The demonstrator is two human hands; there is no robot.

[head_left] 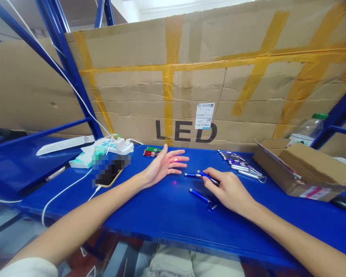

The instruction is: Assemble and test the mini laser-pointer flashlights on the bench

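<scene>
White cloth sleeve [31,267] bunched soft at the near left, and from it a bare forearm runs out to the left hand [157,167], fingers spread apart, a red glow [175,160] burning on them and a second red spot [175,182] on the smooth, glossy blue tabletop [150,211]. Over on the right, the right hand [229,188] is clamped on a slim, shiny blue penlight [207,177], its tip pointing left toward that palm! Just beyond that tip lies another metallic blue cylinder [192,175]; nearer, a third blue tube [200,195] rests at a slant. Far right, slender silvery and dark pens [243,167] line up beside a creased brown carton [292,179]; at the far side, wrinkled, yellow-taped cardboard [127,92] rises like a wall.
</scene>
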